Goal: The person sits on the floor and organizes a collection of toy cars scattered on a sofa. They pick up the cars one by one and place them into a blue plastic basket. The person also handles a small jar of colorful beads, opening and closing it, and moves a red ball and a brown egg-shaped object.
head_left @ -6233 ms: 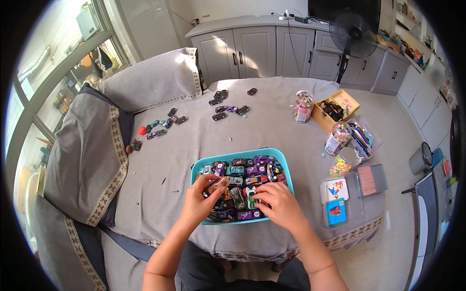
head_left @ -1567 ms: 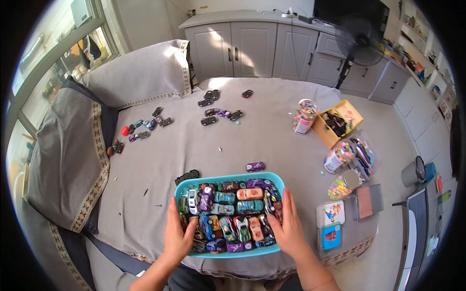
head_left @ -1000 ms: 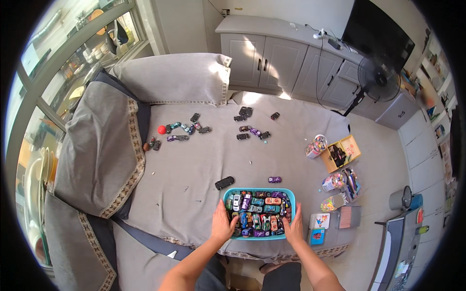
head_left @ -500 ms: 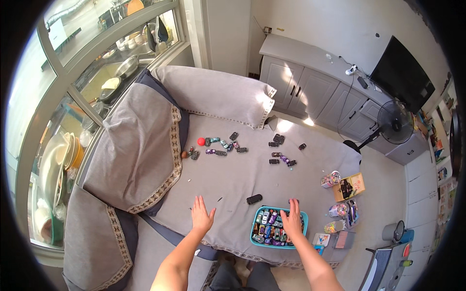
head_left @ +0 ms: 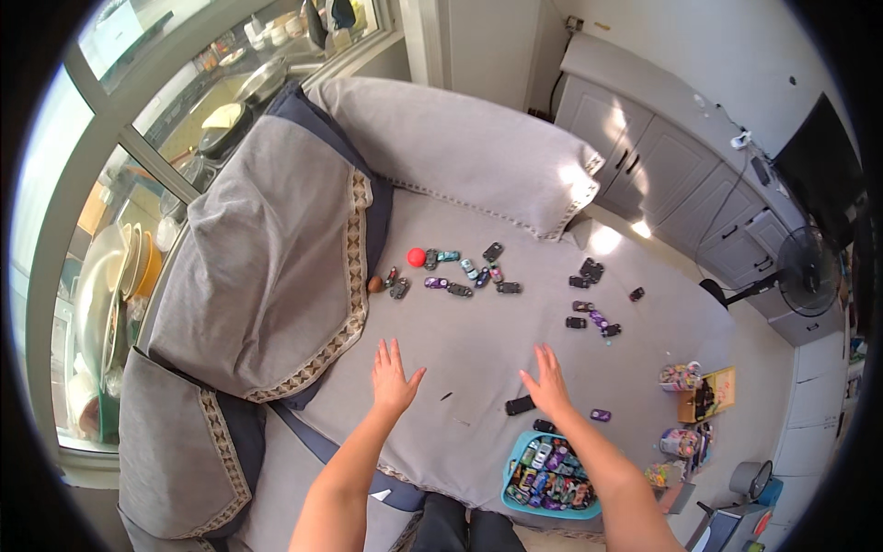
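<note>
- The person's left hand (head_left: 395,383), fingers apart, is above the grey couch (head_left: 469,363).
- The right hand (head_left: 550,385), fingers apart, is near a black toy car (head_left: 520,406).
- The turquoise basket (head_left: 512,502), packed with toy cars (head_left: 552,474), stands by the couch's near edge.

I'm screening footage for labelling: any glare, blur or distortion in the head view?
Head view: sunlight glares on the gray cabinet doors and sofa backrest; head view, left edge: the window frame bends; head view, centre: left hand and right hand look clear; head view, below: toy cars lack fine detail.
</note>
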### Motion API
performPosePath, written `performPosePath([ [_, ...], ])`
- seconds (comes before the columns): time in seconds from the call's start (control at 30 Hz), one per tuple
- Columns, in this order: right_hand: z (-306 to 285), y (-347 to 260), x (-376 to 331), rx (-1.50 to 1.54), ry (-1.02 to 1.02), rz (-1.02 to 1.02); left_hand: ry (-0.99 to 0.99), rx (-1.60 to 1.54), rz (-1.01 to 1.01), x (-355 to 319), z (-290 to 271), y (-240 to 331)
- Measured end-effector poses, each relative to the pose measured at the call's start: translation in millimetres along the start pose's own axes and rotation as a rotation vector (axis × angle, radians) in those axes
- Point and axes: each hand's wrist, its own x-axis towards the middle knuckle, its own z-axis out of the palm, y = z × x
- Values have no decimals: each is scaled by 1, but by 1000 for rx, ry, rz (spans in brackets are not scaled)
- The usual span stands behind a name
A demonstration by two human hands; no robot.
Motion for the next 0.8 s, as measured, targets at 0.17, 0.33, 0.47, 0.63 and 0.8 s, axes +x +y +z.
performPosePath([
  [0.17,55,18,95,21,-22,64,-8,34,-71,79,31,-33],
  [0.33,93,30,209,-139,77,10,94,32,50,176,45,-55],
  [0.47,106,6,290,-149,112,-41,47,44,99,237,53,-56],
  [0.63,140,-5,365,-193,106,59,36,-203,93,293,70,-48],
  [0.8,181,-26,371,-331,-91,-116,12,-30,142,301,98,-27],
])
